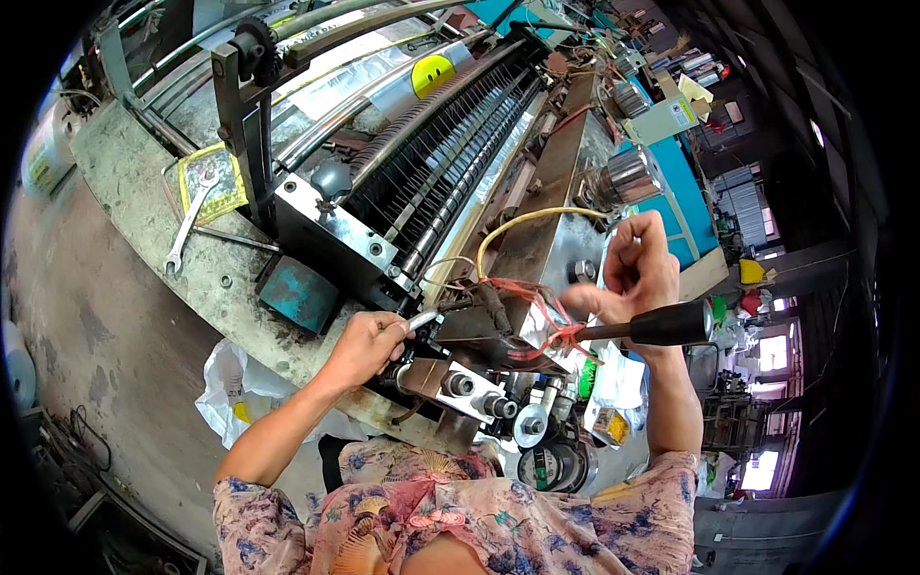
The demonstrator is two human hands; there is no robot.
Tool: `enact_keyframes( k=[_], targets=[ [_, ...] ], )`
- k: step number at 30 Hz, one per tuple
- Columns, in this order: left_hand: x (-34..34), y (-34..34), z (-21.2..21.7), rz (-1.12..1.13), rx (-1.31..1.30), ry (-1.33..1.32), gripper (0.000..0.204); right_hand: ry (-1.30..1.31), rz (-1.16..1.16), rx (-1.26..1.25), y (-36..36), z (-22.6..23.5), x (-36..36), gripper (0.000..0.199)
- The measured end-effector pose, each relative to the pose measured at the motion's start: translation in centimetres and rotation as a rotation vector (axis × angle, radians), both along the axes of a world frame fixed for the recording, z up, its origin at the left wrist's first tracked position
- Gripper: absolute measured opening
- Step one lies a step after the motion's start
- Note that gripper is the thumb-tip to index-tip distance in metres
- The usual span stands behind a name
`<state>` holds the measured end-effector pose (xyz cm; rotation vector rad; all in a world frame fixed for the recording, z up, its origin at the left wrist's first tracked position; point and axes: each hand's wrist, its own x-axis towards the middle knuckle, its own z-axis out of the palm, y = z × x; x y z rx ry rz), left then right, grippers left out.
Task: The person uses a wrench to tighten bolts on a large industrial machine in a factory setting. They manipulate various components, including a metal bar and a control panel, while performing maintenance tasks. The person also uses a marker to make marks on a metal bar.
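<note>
My left hand point(369, 347) is closed around a short, rounded silver metal handle point(423, 320) at the near end of the machine; its other end is hidden in my fist. Beside that hand is a metal block with round bolts point(460, 383). My right hand point(637, 273) is raised over the machine's right side, fingers curled and thumb pointing left, slightly blurred. What it holds, if anything, I cannot make out. A black-handled lever point(671, 324) crosses in front of my right wrist. Red string point(563, 333) is wound around its shaft, and a yellow cable point(517, 218) curves above.
A long roller with rows of thin black spikes point(431, 163) runs away from me. On the bed's left lie an open-ended wrench point(192, 222) and a teal block point(297, 294). A shiny metal cylinder point(634, 174) stands at right. Below hangs a white plastic bag point(235, 383).
</note>
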<state>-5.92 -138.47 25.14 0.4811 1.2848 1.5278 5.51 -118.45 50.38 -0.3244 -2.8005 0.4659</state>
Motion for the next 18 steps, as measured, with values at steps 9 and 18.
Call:
enact_keyframes(
  k=[9,18],
  targets=[
    [-0.4,0.0,-0.7,-0.006,-0.013,0.165,0.027,-0.002,-0.115,-0.088,0.8,0.1,2.8,0.066],
    [-2.7,-13.3,3.0,0.182,-0.113,0.652,0.023,0.266,-0.231,-0.058,-1.2,1.4,13.2,0.028]
  ],
)
